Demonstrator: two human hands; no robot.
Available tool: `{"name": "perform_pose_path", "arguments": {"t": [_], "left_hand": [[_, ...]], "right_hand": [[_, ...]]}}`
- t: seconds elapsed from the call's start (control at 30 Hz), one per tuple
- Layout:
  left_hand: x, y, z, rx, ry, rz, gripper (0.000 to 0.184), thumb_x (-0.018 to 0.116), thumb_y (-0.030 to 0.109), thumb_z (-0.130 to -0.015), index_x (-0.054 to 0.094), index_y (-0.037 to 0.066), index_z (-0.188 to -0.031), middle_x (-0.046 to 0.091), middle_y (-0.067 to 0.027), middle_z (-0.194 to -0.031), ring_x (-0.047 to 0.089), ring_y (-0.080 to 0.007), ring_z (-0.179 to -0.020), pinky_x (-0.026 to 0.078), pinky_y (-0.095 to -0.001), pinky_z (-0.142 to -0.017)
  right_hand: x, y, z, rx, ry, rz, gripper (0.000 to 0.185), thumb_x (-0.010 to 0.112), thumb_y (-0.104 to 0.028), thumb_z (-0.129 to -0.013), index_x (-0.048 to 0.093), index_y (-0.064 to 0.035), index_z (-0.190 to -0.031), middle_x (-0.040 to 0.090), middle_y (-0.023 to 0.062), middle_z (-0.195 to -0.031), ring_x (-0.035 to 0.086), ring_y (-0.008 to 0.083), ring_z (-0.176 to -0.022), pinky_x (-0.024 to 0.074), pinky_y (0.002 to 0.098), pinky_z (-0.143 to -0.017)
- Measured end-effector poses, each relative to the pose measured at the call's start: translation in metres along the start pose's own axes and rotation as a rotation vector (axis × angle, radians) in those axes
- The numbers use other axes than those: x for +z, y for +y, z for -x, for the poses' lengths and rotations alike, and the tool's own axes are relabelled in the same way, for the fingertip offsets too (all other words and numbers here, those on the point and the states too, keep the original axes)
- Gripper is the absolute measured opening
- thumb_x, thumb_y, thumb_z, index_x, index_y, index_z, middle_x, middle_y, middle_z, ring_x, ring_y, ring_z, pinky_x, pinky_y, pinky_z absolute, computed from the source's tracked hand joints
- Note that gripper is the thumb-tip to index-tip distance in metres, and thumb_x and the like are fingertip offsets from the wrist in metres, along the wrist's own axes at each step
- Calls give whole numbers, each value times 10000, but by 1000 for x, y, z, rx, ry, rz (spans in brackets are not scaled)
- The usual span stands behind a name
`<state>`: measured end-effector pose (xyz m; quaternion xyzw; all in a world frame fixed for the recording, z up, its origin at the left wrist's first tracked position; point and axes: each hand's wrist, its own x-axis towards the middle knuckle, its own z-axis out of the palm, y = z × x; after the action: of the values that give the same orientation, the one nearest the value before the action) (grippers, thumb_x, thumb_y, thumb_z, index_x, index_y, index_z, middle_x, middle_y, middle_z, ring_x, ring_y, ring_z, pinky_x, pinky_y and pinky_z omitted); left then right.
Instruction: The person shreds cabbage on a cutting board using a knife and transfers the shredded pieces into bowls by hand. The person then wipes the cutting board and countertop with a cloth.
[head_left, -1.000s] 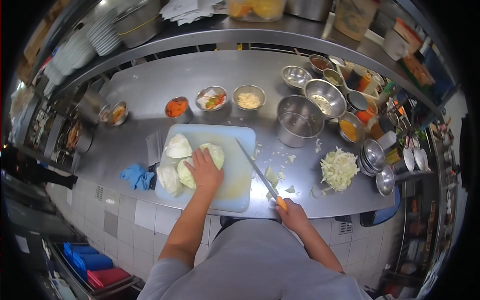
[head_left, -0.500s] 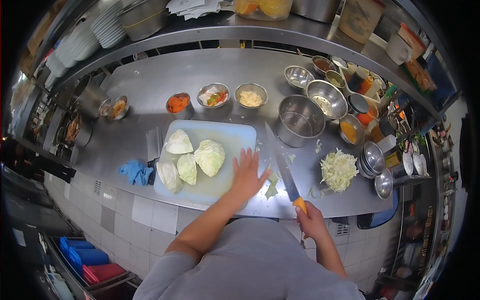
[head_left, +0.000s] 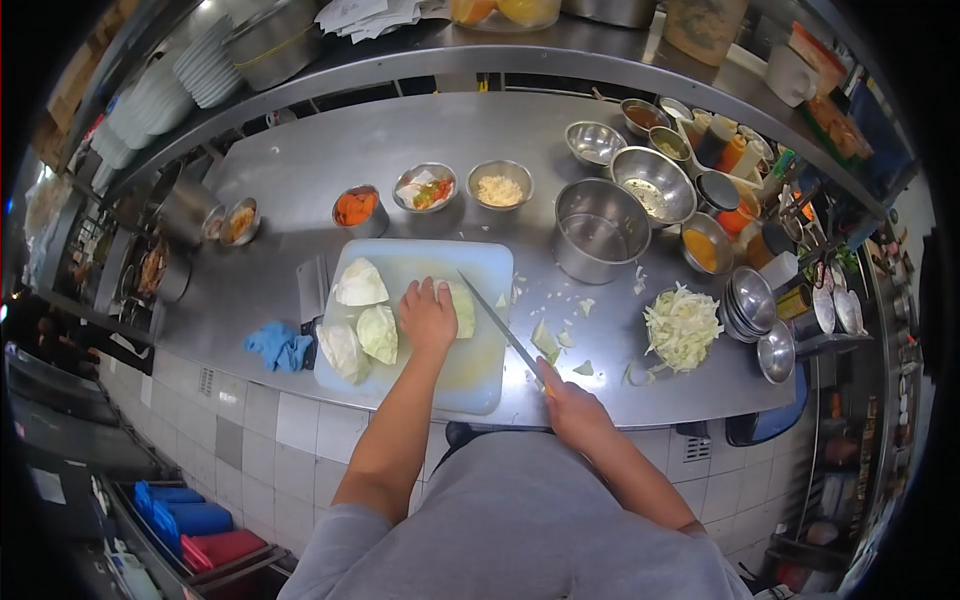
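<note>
My left hand (head_left: 428, 318) rests on a cabbage piece (head_left: 461, 308) on the white cutting board (head_left: 475, 385), fingers bent over its left side and covering part of it. My right hand (head_left: 580, 412) is wrapped round the yellow handle of a long kitchen knife (head_left: 507, 332). The blade points up and left over the board's right side, its tip close to the held piece. Left of my left hand lie three more cabbage pieces, including a pale wedge (head_left: 360, 282) and a greener one (head_left: 377, 334).
Shredded cabbage (head_left: 683, 328) is heaped on the steel table's right side. Behind it stand a deep steel pot (head_left: 601, 235) and several bowls. A cleaver (head_left: 312, 290) and a blue cloth (head_left: 279, 345) lie left of the board. An overhead shelf (head_left: 430, 62) crosses the back.
My left hand has moved left from the board's right edge onto the cabbage. My right hand has brought the knife left, and its blade now slants over the board.
</note>
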<state>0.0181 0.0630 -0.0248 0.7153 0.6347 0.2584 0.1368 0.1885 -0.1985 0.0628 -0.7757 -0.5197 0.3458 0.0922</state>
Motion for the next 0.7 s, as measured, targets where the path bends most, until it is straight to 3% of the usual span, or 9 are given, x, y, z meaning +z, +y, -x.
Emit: {"name": "perform_pose_path", "arguments": {"t": [0.13, 0.2, 0.3, 0.5, 0.6, 0.7], "left_hand": [[-14, -18, 3, 83, -99, 83, 427, 573, 354, -1094, 654, 107, -1432, 515, -211, -1598, 465, -442, -1445, 378, -539, -1201], [-10, -27, 1, 340, 120, 186, 338, 583, 300, -1093, 661, 99, -1353, 569, -207, -1482, 512, -433, -1357, 396, -535, -1161], [-4, -33, -4, 401, 32, 227, 310, 615, 304, -1059, 670, 139, -1316, 582, -150, -1384, 504, -387, -1333, 425, -574, -1096], [-28, -17, -19, 379, -192, 25, 236, 652, 242, -995, 720, 233, -1221, 570, -91, -1290, 520, -347, -1262, 434, -545, -1038], [-22, -23, -19, 502, -47, 53, 229, 651, 221, -980, 731, 234, -1194, 558, -73, -1286, 511, -335, -1263, 427, -538, -1022], [-18, -28, -22, 529, -55, 95, 247, 640, 211, -977, 729, 237, -1206, 554, -63, -1278, 503, -334, -1270, 419, -539, -1029]], "right_hand": [[18, 26, -15, -109, 8, -68, 655, 555, -191, -1086, 333, -217, -1701, 731, 290, -1122, 703, 487, -1070, 560, 559, -938], [22, 34, -17, -65, 140, -158, 668, 541, -205, -1094, 300, -237, -1716, 724, 296, -1071, 708, 486, -1021, 562, 561, -932], [19, 24, -15, -43, 169, -3, 731, 503, -183, -1100, 193, -314, -1748, 698, 291, -1063, 731, 464, -972, 589, 565, -881], [18, -22, -30, -32, -63, 215, 806, 522, -110, -1052, 183, -313, -1755, 708, 271, -1070, 756, 450, -920, 609, 571, -858], [-2, -29, -31, -50, -51, 237, 835, 532, -84, -1030, 191, -329, -1752, 712, 260, -1063, 759, 437, -894, 618, 547, -828], [-41, -46, -6, -40, -62, 275, 819, 541, -97, -1035, 205, -314, -1749, 715, 246, -1035, 757, 433, -869, 617, 548, -803]]}}
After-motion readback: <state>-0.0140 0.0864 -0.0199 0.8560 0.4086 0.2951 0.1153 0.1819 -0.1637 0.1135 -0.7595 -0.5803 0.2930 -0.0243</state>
